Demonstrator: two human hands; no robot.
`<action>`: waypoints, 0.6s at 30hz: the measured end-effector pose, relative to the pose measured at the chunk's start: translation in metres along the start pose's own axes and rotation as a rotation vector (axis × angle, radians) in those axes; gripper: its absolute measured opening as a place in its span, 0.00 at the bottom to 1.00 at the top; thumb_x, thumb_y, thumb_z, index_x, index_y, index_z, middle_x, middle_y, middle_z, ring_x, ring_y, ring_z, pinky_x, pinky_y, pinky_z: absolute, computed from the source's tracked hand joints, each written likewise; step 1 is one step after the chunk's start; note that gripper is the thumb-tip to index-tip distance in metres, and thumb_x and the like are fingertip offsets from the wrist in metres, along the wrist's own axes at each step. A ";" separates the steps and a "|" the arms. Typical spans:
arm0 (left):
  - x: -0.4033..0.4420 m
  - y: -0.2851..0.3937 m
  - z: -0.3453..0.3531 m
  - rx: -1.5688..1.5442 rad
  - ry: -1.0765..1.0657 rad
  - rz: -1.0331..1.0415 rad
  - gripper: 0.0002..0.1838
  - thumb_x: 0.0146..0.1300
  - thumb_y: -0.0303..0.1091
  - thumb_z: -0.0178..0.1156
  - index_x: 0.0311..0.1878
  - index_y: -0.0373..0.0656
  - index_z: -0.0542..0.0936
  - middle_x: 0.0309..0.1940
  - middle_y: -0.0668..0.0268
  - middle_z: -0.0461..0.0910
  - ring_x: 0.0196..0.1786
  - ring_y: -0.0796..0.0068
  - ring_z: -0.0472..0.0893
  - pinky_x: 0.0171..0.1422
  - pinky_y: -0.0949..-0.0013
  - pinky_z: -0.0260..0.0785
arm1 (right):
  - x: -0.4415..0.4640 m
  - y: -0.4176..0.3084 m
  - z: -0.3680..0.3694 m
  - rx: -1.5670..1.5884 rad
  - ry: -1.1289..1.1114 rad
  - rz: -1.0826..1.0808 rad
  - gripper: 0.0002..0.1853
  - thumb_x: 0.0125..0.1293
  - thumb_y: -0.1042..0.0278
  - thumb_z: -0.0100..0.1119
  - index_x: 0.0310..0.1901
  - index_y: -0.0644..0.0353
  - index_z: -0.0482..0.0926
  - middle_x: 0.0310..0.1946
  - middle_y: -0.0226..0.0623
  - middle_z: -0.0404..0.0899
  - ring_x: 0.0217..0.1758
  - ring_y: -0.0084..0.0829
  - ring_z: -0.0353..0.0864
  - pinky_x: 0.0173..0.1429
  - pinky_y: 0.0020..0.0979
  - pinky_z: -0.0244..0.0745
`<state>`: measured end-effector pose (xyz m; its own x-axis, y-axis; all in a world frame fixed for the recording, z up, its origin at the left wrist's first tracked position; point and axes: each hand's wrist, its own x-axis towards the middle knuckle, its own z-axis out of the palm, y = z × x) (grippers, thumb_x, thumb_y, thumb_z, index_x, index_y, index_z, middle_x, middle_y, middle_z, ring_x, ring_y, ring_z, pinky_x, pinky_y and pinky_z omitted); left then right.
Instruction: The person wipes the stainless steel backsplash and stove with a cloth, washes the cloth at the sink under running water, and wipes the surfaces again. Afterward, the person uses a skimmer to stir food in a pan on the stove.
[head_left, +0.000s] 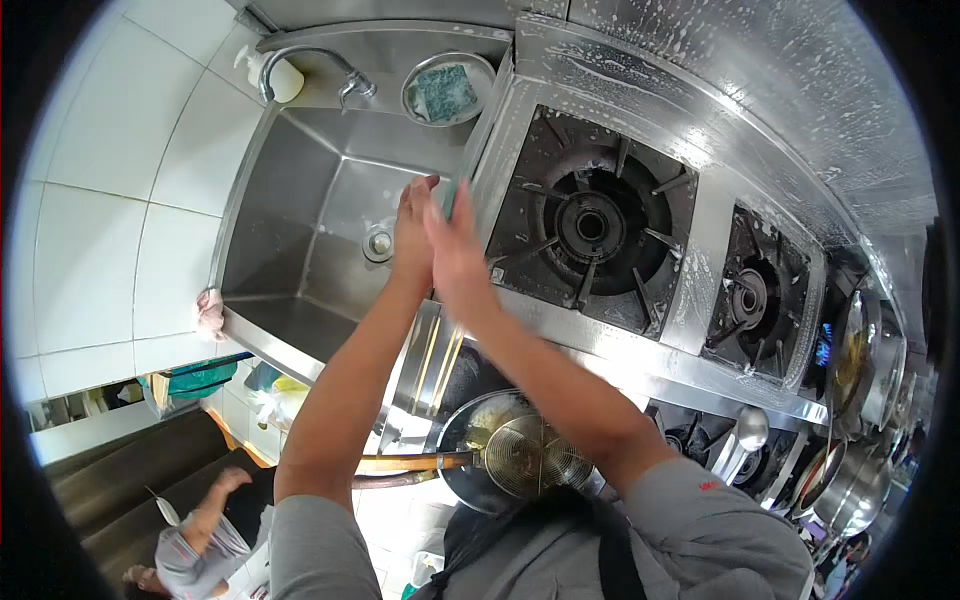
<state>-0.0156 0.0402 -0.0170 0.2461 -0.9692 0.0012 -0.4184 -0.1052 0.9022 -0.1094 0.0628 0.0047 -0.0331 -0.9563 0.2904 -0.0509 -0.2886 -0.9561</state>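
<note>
My left hand (pixel 413 232) and my right hand (pixel 460 265) meet palm to palm above the right side of the steel sink (pixel 345 190). The fingers of both point away from me, stretched out, and I see nothing held between them. My right hand is blurred by motion. Below and left of the hands shows the round drain (pixel 378 245). Behind the sink, a curved metal faucet (pixel 318 55) stands at the left, and a round metal bowl (pixel 408 97) with a green scouring pad (pixel 446 92) sits at the right.
A gas stove with a large burner (pixel 590 226) and a smaller burner (pixel 748 298) adjoins the sink; suds streak the steel backsplash (pixel 800 120). A pump bottle (pixel 287 80) stands behind the faucet. A pink cloth (pixel 210 314) hangs on the sink's edge. Below are a wok (pixel 455 432), a strainer (pixel 525 458) and another person (pixel 205 545).
</note>
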 end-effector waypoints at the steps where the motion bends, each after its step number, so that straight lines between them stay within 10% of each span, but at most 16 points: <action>1: 0.002 0.002 0.000 0.132 0.001 0.067 0.36 0.82 0.58 0.32 0.64 0.35 0.78 0.65 0.41 0.77 0.70 0.38 0.71 0.76 0.49 0.63 | 0.027 0.002 0.001 0.008 0.087 0.050 0.26 0.69 0.71 0.58 0.68 0.69 0.71 0.64 0.65 0.68 0.67 0.61 0.71 0.72 0.49 0.66; 2: 0.004 0.008 0.001 0.263 0.006 0.135 0.35 0.82 0.56 0.33 0.64 0.35 0.78 0.65 0.42 0.77 0.71 0.37 0.71 0.77 0.49 0.62 | 0.072 -0.005 -0.005 0.175 0.156 0.269 0.23 0.67 0.73 0.57 0.64 0.70 0.74 0.59 0.63 0.73 0.62 0.60 0.75 0.68 0.49 0.70; 5: -0.008 0.044 0.010 0.421 0.133 0.120 0.31 0.82 0.52 0.36 0.58 0.35 0.80 0.60 0.42 0.79 0.70 0.37 0.71 0.75 0.44 0.64 | 0.167 0.004 -0.013 -0.365 0.216 -0.109 0.23 0.66 0.75 0.53 0.63 0.65 0.76 0.55 0.61 0.77 0.60 0.57 0.77 0.66 0.52 0.70; 10: -0.004 0.053 0.013 0.606 0.107 0.044 0.28 0.81 0.52 0.40 0.51 0.37 0.83 0.55 0.40 0.81 0.57 0.39 0.81 0.62 0.43 0.75 | 0.207 -0.029 -0.039 -1.331 -0.416 -0.393 0.33 0.70 0.50 0.60 0.73 0.54 0.70 0.75 0.57 0.66 0.78 0.56 0.65 0.75 0.54 0.68; 12: -0.013 0.067 0.009 0.538 0.184 -0.089 0.29 0.79 0.56 0.41 0.57 0.40 0.82 0.65 0.38 0.75 0.66 0.38 0.77 0.68 0.37 0.69 | 0.177 -0.055 -0.085 -0.902 -0.424 -0.440 0.29 0.71 0.54 0.62 0.69 0.56 0.76 0.71 0.50 0.73 0.76 0.49 0.70 0.77 0.43 0.64; 15: -0.015 0.071 0.002 0.449 0.139 -0.140 0.31 0.79 0.57 0.42 0.63 0.41 0.80 0.77 0.40 0.62 0.71 0.40 0.73 0.71 0.31 0.63 | 0.058 -0.158 -0.164 -0.354 -0.614 0.284 0.30 0.75 0.48 0.61 0.69 0.61 0.77 0.65 0.40 0.80 0.67 0.32 0.79 0.69 0.36 0.73; 18: -0.017 0.075 0.005 0.413 0.143 -0.150 0.31 0.79 0.57 0.42 0.63 0.41 0.80 0.76 0.40 0.64 0.71 0.39 0.72 0.72 0.32 0.62 | -0.062 -0.162 -0.284 -0.051 -0.686 0.551 0.33 0.71 0.48 0.66 0.70 0.62 0.74 0.69 0.49 0.76 0.66 0.43 0.81 0.63 0.44 0.80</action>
<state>-0.0559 0.0474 0.0487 0.4369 -0.8990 -0.0306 -0.6751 -0.3502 0.6493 -0.3825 0.1822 0.1525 0.5397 -0.7809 -0.3144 -0.2489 0.2088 -0.9458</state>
